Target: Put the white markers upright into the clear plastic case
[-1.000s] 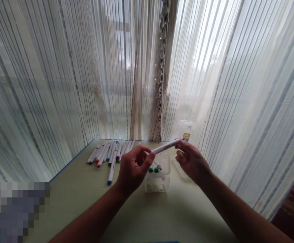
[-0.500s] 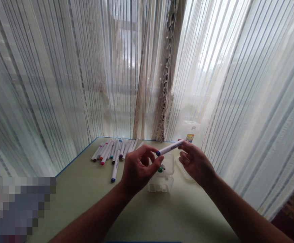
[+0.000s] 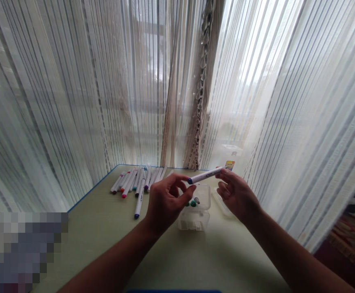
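Note:
A white marker with a blue cap (image 3: 203, 176) is held up at a slant above the table. Its far right end is pinched in the fingers of my right hand (image 3: 237, 193). My left hand (image 3: 167, 199) is at the blue-capped end, its index fingertip at the cap and its thumb a little below, apart from the marker. Beneath the marker stands a clear plastic box (image 3: 206, 199), its lid raised, with small green and grey pieces (image 3: 193, 203) in it, partly hidden by my left hand.
Several white markers with coloured caps (image 3: 128, 183) lie at the table's back left, one blue-capped marker (image 3: 139, 203) nearer me. A clear tray (image 3: 222, 203) sits right of the box. Behind my right hand is a clear container with a yellow label (image 3: 230, 165). Striped curtains (image 3: 141, 101) hang behind the green table (image 3: 104, 244).
The marker's blue-capped end has risen slightly and shifted left, leaving a gap above my left thumb. My right hand keeps its hold on the other end.

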Motion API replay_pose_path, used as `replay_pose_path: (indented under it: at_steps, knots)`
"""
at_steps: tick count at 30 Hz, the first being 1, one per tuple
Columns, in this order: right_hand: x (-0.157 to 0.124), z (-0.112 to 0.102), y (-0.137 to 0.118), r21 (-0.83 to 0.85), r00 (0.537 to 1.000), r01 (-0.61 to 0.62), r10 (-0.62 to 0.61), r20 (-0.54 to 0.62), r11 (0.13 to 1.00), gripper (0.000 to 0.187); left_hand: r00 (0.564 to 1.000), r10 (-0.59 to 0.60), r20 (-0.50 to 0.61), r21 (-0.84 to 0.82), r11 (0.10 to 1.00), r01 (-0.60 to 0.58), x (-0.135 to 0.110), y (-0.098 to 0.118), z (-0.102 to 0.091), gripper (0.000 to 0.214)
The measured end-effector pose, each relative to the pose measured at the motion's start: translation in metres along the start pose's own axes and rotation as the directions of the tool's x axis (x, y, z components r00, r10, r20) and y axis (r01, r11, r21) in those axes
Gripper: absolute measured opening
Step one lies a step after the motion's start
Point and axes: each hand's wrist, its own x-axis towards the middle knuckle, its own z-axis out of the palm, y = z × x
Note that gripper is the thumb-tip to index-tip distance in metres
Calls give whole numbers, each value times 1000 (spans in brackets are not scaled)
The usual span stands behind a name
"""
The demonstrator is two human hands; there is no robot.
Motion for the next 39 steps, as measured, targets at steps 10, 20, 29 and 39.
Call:
replay_pose_path:
  at_steps: [10,20,29,39]
  knots:
    - [0,0,-1,-8,1000,-2,2,-2,1000,28,1000,-8,-11,0,1000,8,1,2,0,15]
    - [0,0,-1,-21,1000,-2,2,1,1000,28,1000,-18,-1,-15,1000,18,1,3,0,15]
    - [0,0,-1,-17,1000,0,1,2,1000,29,1000,-27,10,-20,999,27,1,2,0,16]
    - [0,-1,-1,-30,1000,10,-10,11,1000,25,1000,-19,6,-19,1000,19,2,1,0,16]
